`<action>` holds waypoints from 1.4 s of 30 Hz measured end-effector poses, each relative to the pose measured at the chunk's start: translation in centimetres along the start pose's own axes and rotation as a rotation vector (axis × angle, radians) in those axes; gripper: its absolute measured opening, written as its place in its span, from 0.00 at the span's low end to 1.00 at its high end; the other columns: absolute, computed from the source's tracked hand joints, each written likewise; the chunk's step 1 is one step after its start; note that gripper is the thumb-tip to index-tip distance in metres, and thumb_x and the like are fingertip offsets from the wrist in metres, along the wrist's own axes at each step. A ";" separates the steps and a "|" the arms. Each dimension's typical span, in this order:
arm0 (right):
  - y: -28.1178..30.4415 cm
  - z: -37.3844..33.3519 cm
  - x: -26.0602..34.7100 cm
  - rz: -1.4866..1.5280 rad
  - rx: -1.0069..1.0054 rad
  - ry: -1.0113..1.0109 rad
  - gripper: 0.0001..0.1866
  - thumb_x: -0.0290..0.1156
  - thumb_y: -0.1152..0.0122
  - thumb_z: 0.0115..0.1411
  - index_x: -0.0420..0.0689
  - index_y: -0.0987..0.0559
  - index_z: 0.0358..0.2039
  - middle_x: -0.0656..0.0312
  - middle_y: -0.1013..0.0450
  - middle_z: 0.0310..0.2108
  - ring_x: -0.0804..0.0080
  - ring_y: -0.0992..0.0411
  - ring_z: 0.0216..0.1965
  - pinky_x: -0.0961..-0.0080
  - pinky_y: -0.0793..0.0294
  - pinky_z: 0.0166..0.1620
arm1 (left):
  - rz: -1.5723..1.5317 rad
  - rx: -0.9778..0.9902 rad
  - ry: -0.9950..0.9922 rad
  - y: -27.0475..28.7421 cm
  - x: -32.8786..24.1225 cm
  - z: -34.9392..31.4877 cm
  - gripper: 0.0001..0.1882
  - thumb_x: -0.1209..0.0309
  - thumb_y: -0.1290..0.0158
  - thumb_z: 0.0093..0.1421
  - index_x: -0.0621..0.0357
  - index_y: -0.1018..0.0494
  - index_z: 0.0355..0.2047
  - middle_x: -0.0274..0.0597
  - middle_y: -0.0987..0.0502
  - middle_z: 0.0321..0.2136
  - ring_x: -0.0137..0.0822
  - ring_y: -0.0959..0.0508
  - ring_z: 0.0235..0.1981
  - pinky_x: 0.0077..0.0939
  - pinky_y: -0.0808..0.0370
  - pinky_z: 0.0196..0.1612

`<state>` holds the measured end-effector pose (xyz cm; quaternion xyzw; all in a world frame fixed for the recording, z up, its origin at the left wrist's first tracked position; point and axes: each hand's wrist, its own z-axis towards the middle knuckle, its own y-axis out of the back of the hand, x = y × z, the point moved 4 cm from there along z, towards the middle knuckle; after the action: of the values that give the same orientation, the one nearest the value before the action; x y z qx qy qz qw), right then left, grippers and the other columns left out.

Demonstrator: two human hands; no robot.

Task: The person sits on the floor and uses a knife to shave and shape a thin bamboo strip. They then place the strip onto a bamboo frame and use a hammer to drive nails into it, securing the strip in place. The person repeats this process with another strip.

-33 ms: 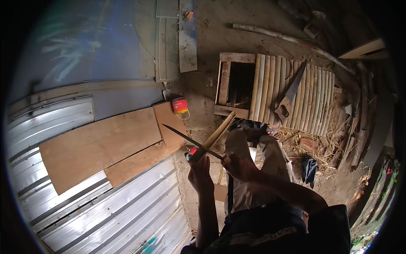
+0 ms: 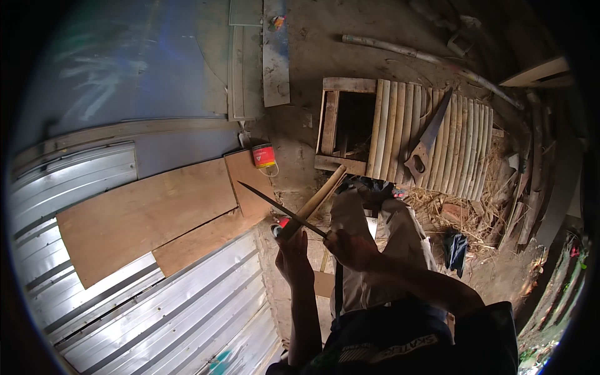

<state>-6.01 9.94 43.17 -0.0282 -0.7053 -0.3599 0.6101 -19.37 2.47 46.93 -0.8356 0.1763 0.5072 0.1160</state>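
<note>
My left hand (image 2: 292, 257) is closed around the lower end of a split bamboo piece (image 2: 321, 195), which slants away up and to the right. In my right hand (image 2: 351, 250) is the handle of a long knife (image 2: 267, 200). Its dark, pointed blade reaches up to the left and crosses over the bamboo just above my left hand. Whether the edge bites into the bamboo I cannot tell. Beyond my knees, a wooden frame (image 2: 350, 84) is partly covered with a row of bamboo slats (image 2: 387, 128). A handsaw (image 2: 431, 132) with a wooden handle lies across those slats.
A red can (image 2: 264, 156) stands by brown boards (image 2: 150, 215) on corrugated metal sheets (image 2: 206, 312) at left. Dry straw (image 2: 431, 212) and dark cloth (image 2: 457, 250) lie to the right. A long pole (image 2: 425, 56) rests on the ground beyond the slats.
</note>
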 end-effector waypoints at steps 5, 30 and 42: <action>-0.4 0.4 -2.7 0.164 0.151 -0.182 0.16 0.42 0.51 0.70 0.44 0.29 0.49 0.44 0.28 0.37 0.45 0.24 0.27 0.51 0.24 0.29 | 0.071 0.084 -0.031 -1.7 -0.2 -0.3 0.33 0.50 0.57 0.71 0.74 0.34 0.57 0.57 0.27 0.54 0.48 0.26 0.57 0.47 0.29 0.63; -1.6 1.5 -8.2 0.335 0.039 -0.439 0.27 0.52 0.49 0.67 0.38 0.30 0.49 0.42 0.24 0.27 0.37 0.23 0.35 0.50 0.22 0.39 | 0.101 0.079 -0.157 -1.9 -0.4 3.2 0.33 0.50 0.56 0.71 0.75 0.31 0.54 0.57 0.24 0.51 0.47 0.23 0.54 0.50 0.27 0.61; -1.8 1.7 -7.3 0.347 0.207 -0.519 0.22 0.47 0.44 0.66 0.43 0.27 0.50 0.45 0.24 0.29 0.43 0.22 0.35 0.53 0.24 0.39 | 0.155 0.044 -0.142 -1.9 -0.5 2.9 0.32 0.51 0.59 0.72 0.77 0.31 0.53 0.59 0.23 0.49 0.48 0.22 0.53 0.49 0.26 0.59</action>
<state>-6.44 12.37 35.91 -0.1763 -0.8548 -0.1579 0.4619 -21.19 5.35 46.07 -0.7786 0.2429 0.5687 0.1067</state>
